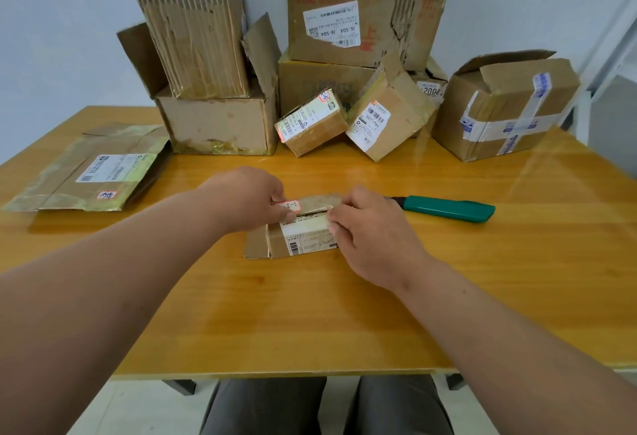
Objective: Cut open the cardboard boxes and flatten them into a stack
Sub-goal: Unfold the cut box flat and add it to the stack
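Note:
A small cardboard box (296,239) with a white shipping label lies in the middle of the wooden table (275,324). Its top seam is split open. My left hand (251,198) pinches the far top flap near a red-edged sticker. My right hand (370,233) grips the near flap at the box's right end. A green utility knife (451,208) lies on the table just right of my right hand, untouched. A flattened box (93,172) lies at the left side of the table.
Several unflattened boxes stand along the back of the table: a stack at back left (213,124), a large labelled box on top at back centre (362,14), two small tilted boxes (312,124) and a taped box at the right (506,110). My knees show below the table's front edge.

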A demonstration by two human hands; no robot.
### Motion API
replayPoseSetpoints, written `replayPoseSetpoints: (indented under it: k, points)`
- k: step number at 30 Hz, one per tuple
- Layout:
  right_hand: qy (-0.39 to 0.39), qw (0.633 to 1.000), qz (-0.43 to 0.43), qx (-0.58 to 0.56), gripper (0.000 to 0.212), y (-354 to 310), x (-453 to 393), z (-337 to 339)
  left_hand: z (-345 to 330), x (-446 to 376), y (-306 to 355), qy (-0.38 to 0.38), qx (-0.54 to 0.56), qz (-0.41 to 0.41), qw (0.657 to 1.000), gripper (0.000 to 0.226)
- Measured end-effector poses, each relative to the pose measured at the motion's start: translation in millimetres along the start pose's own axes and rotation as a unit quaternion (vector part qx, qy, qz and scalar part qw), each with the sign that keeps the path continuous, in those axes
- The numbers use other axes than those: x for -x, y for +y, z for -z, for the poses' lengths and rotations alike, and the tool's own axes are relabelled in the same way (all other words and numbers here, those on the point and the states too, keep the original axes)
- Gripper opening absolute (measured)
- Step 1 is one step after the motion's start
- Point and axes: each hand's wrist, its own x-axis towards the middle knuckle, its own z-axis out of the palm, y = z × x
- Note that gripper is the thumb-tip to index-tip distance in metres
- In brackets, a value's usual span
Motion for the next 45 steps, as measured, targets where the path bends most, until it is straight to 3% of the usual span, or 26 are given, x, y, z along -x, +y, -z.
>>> replayPoseSetpoints:
  k: [6,11,14,18,21,25,27,29,31,36,39,41,45]
  points:
    - [-0.02,1.0,-0.007,0.001,0.027,-2,-1,3,4,4,12,0.021,-0.178,-0.082,0.98,0.042]
    - [-0.016,1.0,-0.014,-0.004,0.025,-3,-1,2,-4,8,14,0.047,-0.294,-0.149,0.943,0.021]
    - [-0.019,1.0,-0.02,-0.015,0.023,-6,-1,5,-8,7,15,0.071,-0.238,-0.113,0.962,0.025]
    - [-0.055,0.998,-0.027,0.012,0.023,-9,1,14,-9,-3,13,0.084,-0.054,0.006,0.995,0.021]
    - [-0.088,0.996,-0.015,0.017,0.02,-10,-4,23,-9,-8,7,0.102,0.086,0.035,0.99,0.009]
    - [-0.16,0.987,-0.021,0.025,0.008,-13,-17,31,-11,-8,3,0.119,0.162,0.031,0.979,0.012]
    - [-0.181,0.983,-0.035,0.003,0.009,-14,-23,33,-12,-9,2,0.118,0.165,0.034,0.979,0.012]
    - [-0.207,0.977,-0.045,-0.003,0.036,-15,-28,35,-12,-10,1,0.112,0.153,0.037,0.981,0.013]
    - [-0.202,0.979,-0.031,0.021,0.046,-16,-30,34,-12,-11,0,0.106,0.144,0.037,0.983,0.014]
    - [-0.09,0.995,0.039,0.033,0.019,-16,-10,28,-11,-14,-2,0.099,0.165,0.048,0.98,0.014]
    - [-0.053,0.997,0.05,0.017,0.016,-15,0,23,-13,-9,1,0.177,0.152,0.036,0.972,0.006]
    - [-0.049,0.997,0.055,0.007,0.016,-11,1,22,-13,-4,3,0.205,0.091,-0.01,0.975,0.023]
    - [-0.037,0.997,0.046,-0.049,0.028,-7,-1,29,-4,4,3,0.111,-0.026,-0.045,0.992,0.049]
